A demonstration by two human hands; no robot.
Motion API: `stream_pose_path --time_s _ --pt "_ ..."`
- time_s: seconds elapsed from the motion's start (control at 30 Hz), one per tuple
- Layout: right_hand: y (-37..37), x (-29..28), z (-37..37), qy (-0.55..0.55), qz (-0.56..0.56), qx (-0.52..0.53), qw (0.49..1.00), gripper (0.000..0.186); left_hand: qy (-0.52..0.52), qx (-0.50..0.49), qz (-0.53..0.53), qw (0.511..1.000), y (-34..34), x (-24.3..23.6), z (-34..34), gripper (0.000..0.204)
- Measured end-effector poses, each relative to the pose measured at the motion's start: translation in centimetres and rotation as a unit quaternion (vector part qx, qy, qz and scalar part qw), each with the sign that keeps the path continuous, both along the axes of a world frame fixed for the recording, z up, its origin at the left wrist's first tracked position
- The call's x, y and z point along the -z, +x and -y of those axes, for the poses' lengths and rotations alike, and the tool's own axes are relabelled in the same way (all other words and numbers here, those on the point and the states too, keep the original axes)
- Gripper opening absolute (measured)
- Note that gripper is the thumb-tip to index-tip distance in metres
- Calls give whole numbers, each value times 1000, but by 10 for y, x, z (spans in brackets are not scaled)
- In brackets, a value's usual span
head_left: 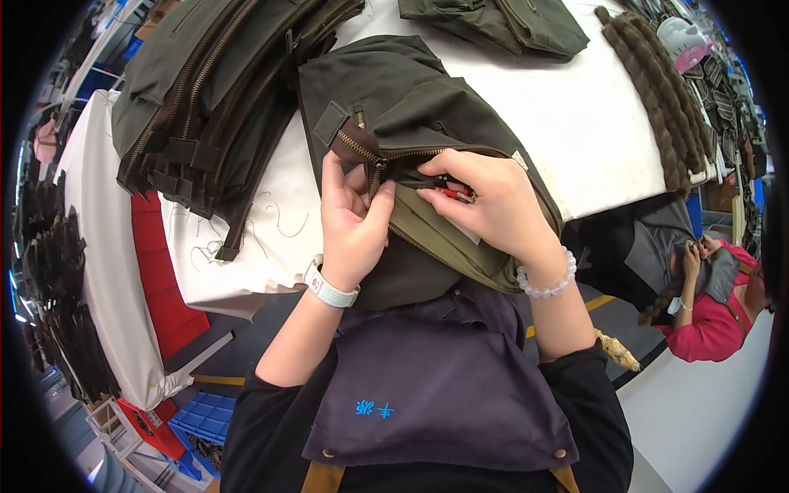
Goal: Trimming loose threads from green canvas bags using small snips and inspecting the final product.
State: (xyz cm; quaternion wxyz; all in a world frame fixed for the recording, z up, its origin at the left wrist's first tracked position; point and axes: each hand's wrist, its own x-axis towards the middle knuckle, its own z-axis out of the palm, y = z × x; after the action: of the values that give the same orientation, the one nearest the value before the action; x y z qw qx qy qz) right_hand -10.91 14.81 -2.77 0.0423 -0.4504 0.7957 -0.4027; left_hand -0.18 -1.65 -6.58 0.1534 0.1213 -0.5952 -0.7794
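— So, far left first: how many heaps?

— One stack of dark zippered panels (205,90) on the white table (575,107); layers too tight to count.

— Centre?

— One olive jacket (394,90), lying over the table's near edge. Left hand (352,218) pinches the fabric beside the brass zipper (366,152), fingers closed on it. Right hand (485,205) is curled around small red snips (452,191) at the opening.

— Wrists?

— One white watch (329,287), one bead bracelet (546,279).

— Right?

— One folded garment (501,25) at the back, one row of brown fur trims (657,107), one co-worker in pink (715,312).
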Motion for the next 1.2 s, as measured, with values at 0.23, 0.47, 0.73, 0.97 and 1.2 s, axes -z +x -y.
stream_pose_path --time_s 0.23,0.47,0.73,0.97,1.2 --pt "-5 -2 2 1 17 -19 1000 23 -11 -8 2 1000 1 2 -1 63" --pt "-2 4 -1 -33 134 -26 990 24 -7 -6 -65 998 10 13 -7 68" --pt "11 6 -17 -177 296 30 938 25 -267 -95 -158 946 11 35 -13 59" --pt "14 14 -15 -83 153 4 985 17 -413 -129 -95 896 14 21 -9 15" --pt "19 15 -8 -56 115 51 990 19 -199 -95 -32 975 11 6 -15 28"
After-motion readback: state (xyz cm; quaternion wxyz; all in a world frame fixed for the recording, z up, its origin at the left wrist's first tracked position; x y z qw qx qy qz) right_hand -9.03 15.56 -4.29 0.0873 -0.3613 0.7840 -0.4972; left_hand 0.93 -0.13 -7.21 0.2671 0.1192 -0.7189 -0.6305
